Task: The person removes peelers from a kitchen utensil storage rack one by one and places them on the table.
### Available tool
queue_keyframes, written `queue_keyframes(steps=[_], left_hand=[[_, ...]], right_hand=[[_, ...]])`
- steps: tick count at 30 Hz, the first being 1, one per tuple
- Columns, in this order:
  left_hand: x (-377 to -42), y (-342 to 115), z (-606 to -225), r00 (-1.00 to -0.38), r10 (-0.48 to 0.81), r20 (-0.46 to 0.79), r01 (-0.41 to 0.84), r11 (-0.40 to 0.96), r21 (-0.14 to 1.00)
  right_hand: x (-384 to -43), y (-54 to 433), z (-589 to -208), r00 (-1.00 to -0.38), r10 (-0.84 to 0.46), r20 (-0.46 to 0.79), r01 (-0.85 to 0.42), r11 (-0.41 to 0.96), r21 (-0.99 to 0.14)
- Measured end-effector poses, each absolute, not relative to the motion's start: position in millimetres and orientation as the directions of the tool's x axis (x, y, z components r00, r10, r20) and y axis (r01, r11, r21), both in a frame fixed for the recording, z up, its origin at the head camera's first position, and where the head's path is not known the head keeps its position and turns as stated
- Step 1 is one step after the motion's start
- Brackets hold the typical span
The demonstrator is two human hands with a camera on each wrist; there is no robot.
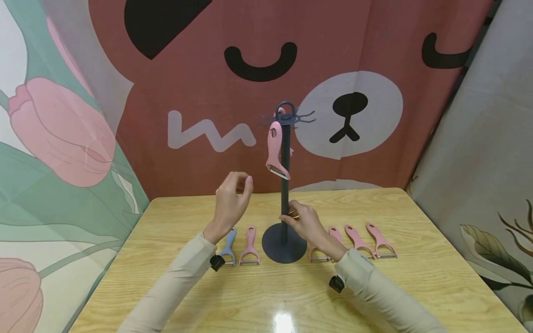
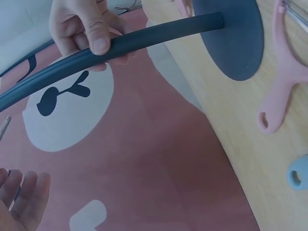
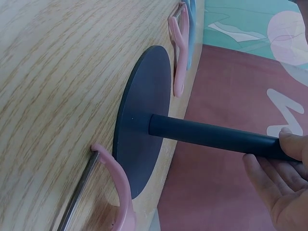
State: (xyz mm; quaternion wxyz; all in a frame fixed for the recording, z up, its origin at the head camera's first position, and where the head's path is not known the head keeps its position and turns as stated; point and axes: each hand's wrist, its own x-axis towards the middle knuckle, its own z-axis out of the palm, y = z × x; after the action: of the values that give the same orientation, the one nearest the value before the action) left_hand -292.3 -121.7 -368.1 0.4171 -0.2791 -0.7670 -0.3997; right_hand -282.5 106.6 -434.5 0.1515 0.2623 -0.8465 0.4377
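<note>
A dark utensil stand [image 1: 285,194] with a round base [image 3: 144,96] and a ring of hooks at the top stands upright mid-table. My right hand [image 1: 306,224] grips its pole [image 3: 207,134] low down, thumb on one side and fingers on the other. A pink peeler [image 1: 275,150] hangs from a hook, blade end down; part of another pink one shows behind the pole. Left of the stand, my left hand [image 1: 233,199] is raised beside the hanging peeler, fingers loosely bent around nothing. Those fingers also appear at the lower left of the left wrist view.
On the table [image 1: 187,286], a blue peeler [image 1: 230,243] and a pink peeler [image 1: 250,243] lie left of the base. Three more pink peelers lie to the right, one a far-right peeler [image 1: 380,240], another partly behind my right wrist. A printed curtain [image 1: 200,171] hangs behind the table.
</note>
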Motion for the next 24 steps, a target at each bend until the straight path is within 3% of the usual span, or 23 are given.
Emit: queue_keyframes(steps=[14,24], left_hand=[[-291,-113,-352,-0.46,0.071,0.885,0.781,0.507,0.365],[-286,-103,-341,-0.472,-0.008,0.882,0.766,0.491,0.414]], right_hand=[[-283,106,-436,-0.831,-0.313,0.461,-0.557,0.482,-0.677],[-284,107,-436,-0.83,-0.312,0.463,-0.558,0.485,-0.674]])
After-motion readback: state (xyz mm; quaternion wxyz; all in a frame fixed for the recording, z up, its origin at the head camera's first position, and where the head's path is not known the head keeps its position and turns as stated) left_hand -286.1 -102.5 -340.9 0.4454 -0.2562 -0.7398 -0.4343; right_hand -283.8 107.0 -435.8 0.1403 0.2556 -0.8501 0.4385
